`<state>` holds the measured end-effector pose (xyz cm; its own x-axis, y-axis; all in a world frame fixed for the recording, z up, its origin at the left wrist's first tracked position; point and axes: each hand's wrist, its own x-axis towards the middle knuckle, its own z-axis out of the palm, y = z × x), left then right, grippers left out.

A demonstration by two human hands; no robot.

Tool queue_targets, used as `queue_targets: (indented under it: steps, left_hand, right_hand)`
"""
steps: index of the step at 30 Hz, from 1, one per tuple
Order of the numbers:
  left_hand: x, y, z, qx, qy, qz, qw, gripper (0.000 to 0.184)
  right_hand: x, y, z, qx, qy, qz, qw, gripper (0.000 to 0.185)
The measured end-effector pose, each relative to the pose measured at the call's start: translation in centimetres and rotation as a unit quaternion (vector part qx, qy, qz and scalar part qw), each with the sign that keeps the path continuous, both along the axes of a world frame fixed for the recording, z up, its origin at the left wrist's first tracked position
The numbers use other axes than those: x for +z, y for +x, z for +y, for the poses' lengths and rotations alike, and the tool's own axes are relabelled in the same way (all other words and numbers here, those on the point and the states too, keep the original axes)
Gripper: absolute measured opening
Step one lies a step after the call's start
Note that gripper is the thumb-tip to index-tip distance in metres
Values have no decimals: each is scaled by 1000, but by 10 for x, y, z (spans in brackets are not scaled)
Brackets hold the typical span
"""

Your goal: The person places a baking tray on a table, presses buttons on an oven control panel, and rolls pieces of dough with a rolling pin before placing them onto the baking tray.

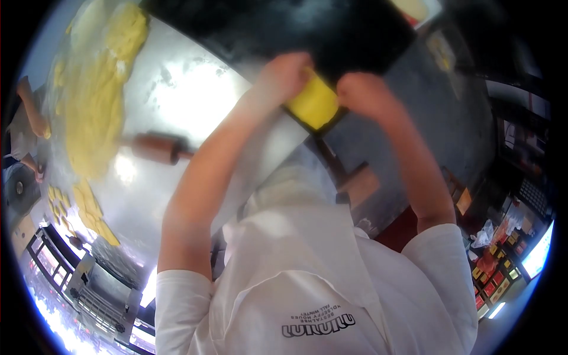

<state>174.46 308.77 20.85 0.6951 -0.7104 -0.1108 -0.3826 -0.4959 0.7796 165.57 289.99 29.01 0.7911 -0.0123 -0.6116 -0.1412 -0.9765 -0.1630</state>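
A flat piece of yellow dough hangs between my two hands over the near corner of a black baking tray. My left hand is closed on the dough's upper left edge. On the other side, my right hand is curled at the right edge, its fingers closed against the dough. Both hands are slightly blurred, and the fingertips are partly hidden. A rolling pin with a brown barrel lies on the metal worktop, left of my left forearm.
A long sheet of yellow dough covers the worktop's left side, with smaller dough strips below it. Another person's hand is at the far left edge. A machine with rollers stands lower left. Small boxes sit lower right.
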Motion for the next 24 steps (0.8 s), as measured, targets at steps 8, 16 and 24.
queue_targets:
  steps: [8, 16, 24]
  left_hand:
    - [23, -13, 7, 75, 40, -14, 996, 30]
    - [31, -4, 19, 50, 120, 20, 991, 27]
    - [24, -5, 17, 22, 134, -27, 990, 27]
  right_hand:
    - [-12, 16, -15, 14, 28, -22, 999, 21]
    - [-17, 23, -10, 82, 44, 41, 995, 20]
    - [-15, 35, 4, 185, -37, 82, 979, 23]
